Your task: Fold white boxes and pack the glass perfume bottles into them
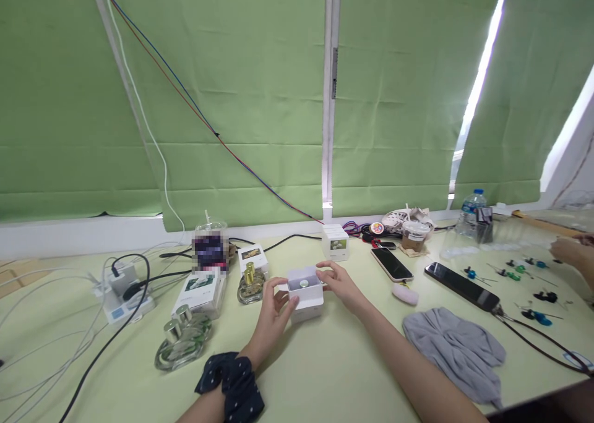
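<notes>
A small white box [308, 312] stands on the table in front of me with its top flaps up. Inside it shows the round, silvery top of a bottle [304, 283]. My left hand [275, 315] grips the box's left side, thumb on the front. At the right upper edge, my right hand [342, 287] holds the box with its fingertips. To the left lie two glass perfume bottles with silver caps [185, 342], side by side. A gold-capped perfume bottle [250, 284] stands nearer the box.
Left are white cartons [200, 293] and a power strip [130, 310] with tangled cables. Behind stands another white box [335, 242]. Rightward lie two phones [392, 264], a grey cloth [452, 352], a drink cup [414, 237] and small coloured parts [513, 276]. Another person's hand [570, 253] is far right.
</notes>
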Tool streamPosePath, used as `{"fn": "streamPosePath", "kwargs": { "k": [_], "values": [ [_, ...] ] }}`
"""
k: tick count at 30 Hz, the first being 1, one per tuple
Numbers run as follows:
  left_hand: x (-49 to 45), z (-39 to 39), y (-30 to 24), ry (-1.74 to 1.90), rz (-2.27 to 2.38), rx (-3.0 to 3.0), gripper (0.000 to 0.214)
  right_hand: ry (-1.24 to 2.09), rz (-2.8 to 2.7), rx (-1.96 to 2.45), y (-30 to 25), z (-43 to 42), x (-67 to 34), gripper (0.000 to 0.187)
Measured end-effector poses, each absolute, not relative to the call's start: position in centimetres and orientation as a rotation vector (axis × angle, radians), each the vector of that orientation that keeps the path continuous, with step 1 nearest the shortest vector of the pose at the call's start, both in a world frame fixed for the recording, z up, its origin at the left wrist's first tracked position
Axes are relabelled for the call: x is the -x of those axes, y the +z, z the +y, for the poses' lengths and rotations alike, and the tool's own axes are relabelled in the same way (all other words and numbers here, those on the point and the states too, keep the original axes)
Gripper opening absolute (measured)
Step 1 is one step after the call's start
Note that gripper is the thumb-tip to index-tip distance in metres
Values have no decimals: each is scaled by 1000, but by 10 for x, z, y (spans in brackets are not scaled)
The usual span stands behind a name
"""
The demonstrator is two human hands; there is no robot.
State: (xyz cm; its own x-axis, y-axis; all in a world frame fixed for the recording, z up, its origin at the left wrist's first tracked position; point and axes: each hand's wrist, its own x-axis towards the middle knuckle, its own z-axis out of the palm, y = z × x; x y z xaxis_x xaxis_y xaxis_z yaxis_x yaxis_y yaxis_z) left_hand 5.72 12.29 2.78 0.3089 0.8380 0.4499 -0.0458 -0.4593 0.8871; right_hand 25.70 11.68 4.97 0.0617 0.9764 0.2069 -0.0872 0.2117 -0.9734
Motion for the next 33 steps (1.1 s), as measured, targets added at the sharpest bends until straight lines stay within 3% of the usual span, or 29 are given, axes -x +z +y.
{"fn": "streamPosePath", "kwargs": {
  "k": [4,15,21,25,29,33],
  "values": [
    [-58,121,29,1250,729,-1672,40,1111,-1190,808,56,112,-259,50],
    [-58,116,32,1303,716,-1689,53,861,-1401,857,57,110,-253,24],
    [-54,118,31,1224,701,-1831,27,742,-1443,919,59,107,-251,15],
    [-50,123,29,1208,676,-1898,27,646,-1360,945,61,108,-250,23],
    [-48,128,26,1222,604,-1974,45,721,-1223,831,60,111,-250,37],
    [-47,126,29,1275,745,-2024,27,839,-1264,765,63,107,-252,32]
  ]
}}
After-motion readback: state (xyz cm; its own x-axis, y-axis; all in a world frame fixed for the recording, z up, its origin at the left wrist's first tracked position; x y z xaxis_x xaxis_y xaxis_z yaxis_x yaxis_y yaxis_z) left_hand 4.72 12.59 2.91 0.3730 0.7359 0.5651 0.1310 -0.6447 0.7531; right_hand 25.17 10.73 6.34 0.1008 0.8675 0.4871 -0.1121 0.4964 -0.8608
